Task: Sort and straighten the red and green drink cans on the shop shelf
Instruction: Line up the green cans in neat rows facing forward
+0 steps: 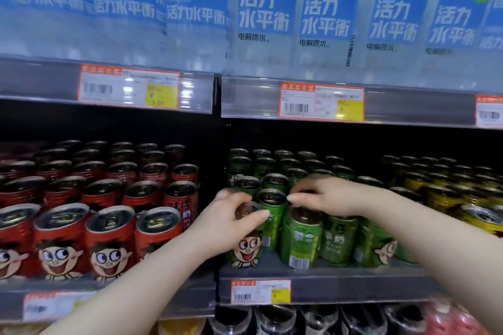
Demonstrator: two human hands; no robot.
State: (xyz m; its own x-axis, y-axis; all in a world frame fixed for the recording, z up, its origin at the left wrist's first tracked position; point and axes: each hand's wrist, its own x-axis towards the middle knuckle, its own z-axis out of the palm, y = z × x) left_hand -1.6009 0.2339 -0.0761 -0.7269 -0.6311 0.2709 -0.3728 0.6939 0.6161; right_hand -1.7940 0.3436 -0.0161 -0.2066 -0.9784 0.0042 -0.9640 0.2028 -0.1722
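To the left of my left hand, four red cans (109,236) make up the front row of their block on the shelf (353,273). My left hand (228,223) clamps thumb and fingers round the top of one green can (246,250), which stands upright at the shelf's front edge with its cartoon face outward. Just right of it, my right hand (326,196) curls its fingers onto the rim of a second green can (299,242). Two more green cans (337,239) stand beyond that one. Right of both hands are yellow cans (446,193), too blurred to count.

Shop aisle: shelf (353,289) w/ barcode price tags (322,102), canned drinks (109,242).
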